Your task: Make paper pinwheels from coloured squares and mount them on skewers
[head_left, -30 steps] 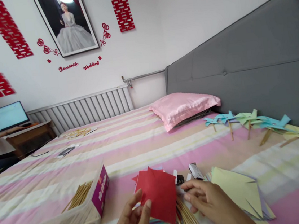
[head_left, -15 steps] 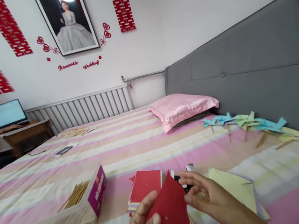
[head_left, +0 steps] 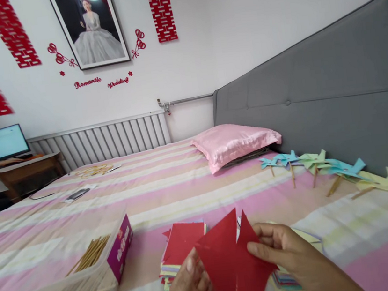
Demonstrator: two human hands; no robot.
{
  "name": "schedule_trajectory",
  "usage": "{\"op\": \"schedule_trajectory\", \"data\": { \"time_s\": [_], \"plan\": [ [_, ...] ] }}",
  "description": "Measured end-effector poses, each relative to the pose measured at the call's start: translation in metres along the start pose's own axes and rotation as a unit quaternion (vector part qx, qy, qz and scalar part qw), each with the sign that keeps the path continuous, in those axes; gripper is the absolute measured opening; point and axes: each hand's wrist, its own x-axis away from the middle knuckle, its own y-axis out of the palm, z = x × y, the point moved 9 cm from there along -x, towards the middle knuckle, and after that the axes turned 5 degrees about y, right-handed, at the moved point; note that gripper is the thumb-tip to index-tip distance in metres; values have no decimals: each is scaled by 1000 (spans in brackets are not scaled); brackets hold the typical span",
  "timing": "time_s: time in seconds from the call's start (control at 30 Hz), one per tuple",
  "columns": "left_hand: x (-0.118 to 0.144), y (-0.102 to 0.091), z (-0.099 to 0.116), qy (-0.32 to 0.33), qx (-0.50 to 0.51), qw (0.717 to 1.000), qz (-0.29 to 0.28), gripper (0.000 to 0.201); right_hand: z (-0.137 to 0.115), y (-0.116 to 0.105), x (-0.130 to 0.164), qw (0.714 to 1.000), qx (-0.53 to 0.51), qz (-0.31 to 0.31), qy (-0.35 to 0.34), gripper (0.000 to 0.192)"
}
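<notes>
The red sheet point(head_left: 231, 259) has turned and shifted right since the earlier frame. From the left, near side, I see the stick box point(head_left: 121, 254); paper stack point(head_left: 184, 242); left hand point(head_left: 188, 290) curled at the sheet's left edge, grip unclear; right hand point(head_left: 285, 253) pinching its right side.

place: home bedroom | striped bedspread point(head_left: 164, 191), pink pillow point(head_left: 236, 141), grey headboard point(head_left: 312, 74), framed portrait point(head_left: 96, 37)

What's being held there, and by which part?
A red slit paper: the right hand pinches its upper-right edge; the left hand is at its left edge, grip unclear.
</notes>
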Motion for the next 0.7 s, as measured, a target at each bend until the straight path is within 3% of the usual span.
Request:
{"op": "schedule_trajectory", "data": {
  "time_s": [0.07, 0.13, 0.2, 0.23, 0.33, 0.4, 0.47, 0.53, 0.7],
  "plan": [
    [-8, -22, 7, 53, -79, 993, 71, 45, -7, -12, -1, 996, 49, 57, -43, 30],
    [-11, -42, 20, 117, -166, 968, 148, 51, -15, -25, 1, 979, 122, 136, -85, 28],
    [-14, -49, 19, 102, -193, 962, 166, 52, -24, -33, 6, 953, 185, 204, -127, 24],
    [-16, -46, 12, 62, -182, 971, 144, 56, -28, -33, 7, 943, 204, 217, -148, 21],
    [-9, -10, -17, -93, -81, 992, -6, 77, -37, -20, 10, 933, 236, 176, -206, 10],
    [1, 17, -16, -108, 15, 991, -73, 79, -38, -8, 11, 931, 262, 130, -216, 9],
    [9, 30, -8, -87, 79, 989, -86, 67, -36, 0, 12, 929, 291, 98, -206, 12],
    [15, 33, -3, -82, 75, 991, -79, 57, -33, 6, 12, 930, 308, 70, -188, 16],
    [14, 17, -1, -57, -25, 997, -45, 34, -25, 13, 10, 944, 298, 1, -143, 21]
  ]
}}
